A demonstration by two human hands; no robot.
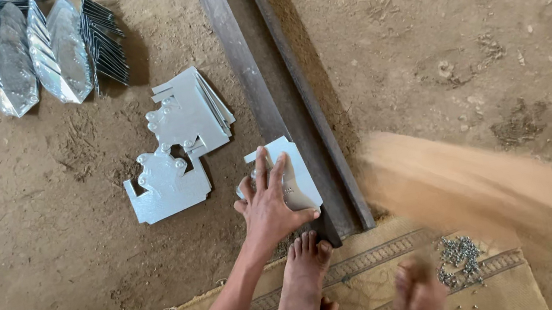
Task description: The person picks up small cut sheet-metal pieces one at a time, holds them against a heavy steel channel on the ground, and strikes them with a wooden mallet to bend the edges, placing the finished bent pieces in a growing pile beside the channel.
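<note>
My left hand lies flat, fingers spread, pressing a cut metal plate down onto the angle bar. The hand is open and presses rather than clasps; the plate is pinned under the palm and fingers. The plate sits on the bar's left flange, near the bar's near end. Its long axis runs roughly along the bar, tilted slightly left at the far end. My right arm is a motion blur right of the bar; I cannot tell that hand's grip or whether it holds anything. My foot rests on a mat just below the bar's near end. A heap of small fasteners lies on the mat, right of the bar. Left of the bar lie more plates; farther left, bundles of shiny stampings.
</note>
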